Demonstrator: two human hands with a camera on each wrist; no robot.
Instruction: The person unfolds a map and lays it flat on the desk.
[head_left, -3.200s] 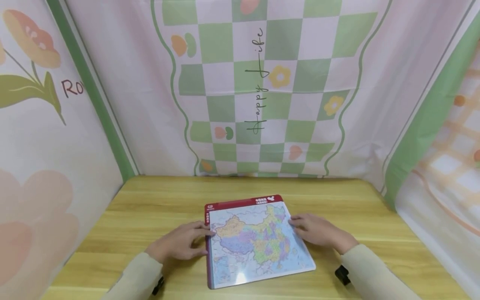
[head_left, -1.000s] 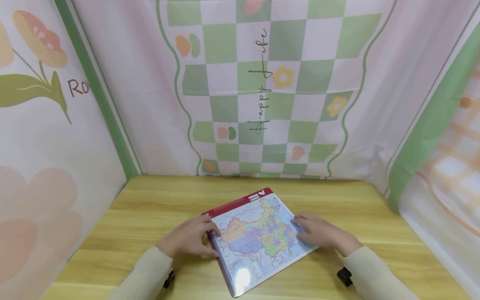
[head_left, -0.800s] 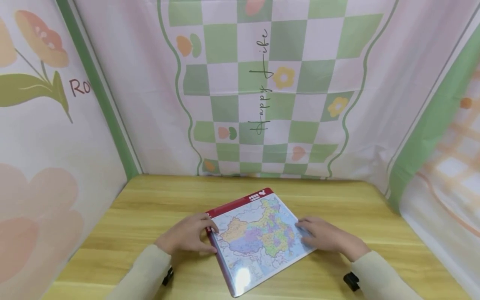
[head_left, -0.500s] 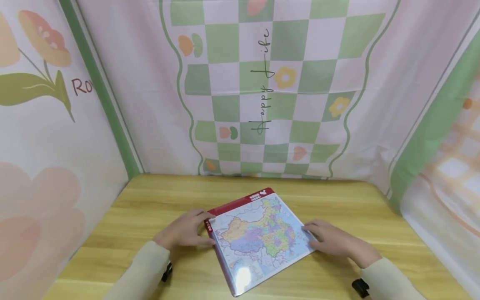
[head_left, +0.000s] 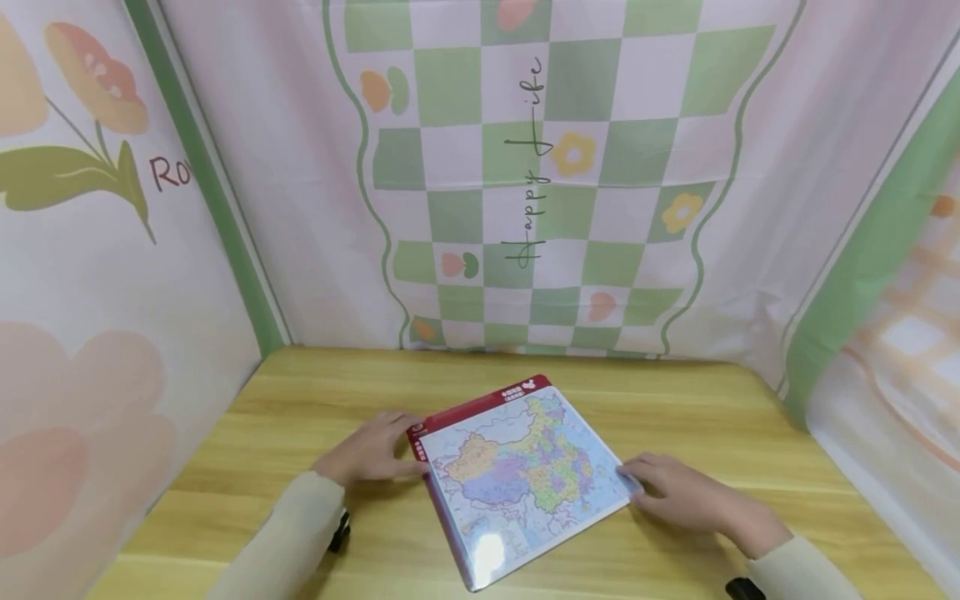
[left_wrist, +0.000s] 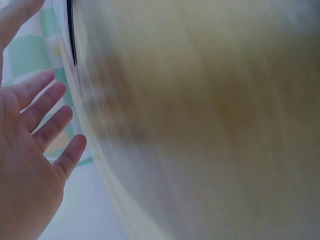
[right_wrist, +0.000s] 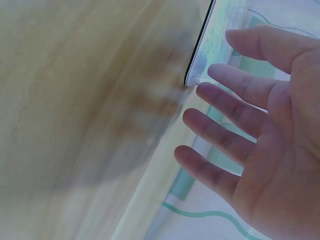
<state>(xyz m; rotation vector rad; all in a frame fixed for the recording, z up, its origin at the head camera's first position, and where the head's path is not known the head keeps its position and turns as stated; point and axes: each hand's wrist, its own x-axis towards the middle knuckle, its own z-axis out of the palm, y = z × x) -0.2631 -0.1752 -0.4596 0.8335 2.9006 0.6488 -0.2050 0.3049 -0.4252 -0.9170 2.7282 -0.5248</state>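
Observation:
A flat map board with a red top strip lies turned at an angle on the wooden table, its coloured map facing up. At its upper left corner is my left hand, thumb and fingertips right at the edge. My right hand is at the lower right corner, fingertips overlapping the edge in the head view. In the left wrist view, the fingers of my left hand are spread and extended near the board's dark edge. The right wrist view shows my right hand with fingers extended beside the board's corner.
The wooden table runs back to a green and white checked curtain. Printed cloth borders the left side, and a green-edged curtain the right. A light reflection lies on the board's lower left.
The board has turned counterclockwise since the earliest frame and has stayed at this angle over the last second. My right hand has slid down its right edge; my left has shifted toward the upper left corner.

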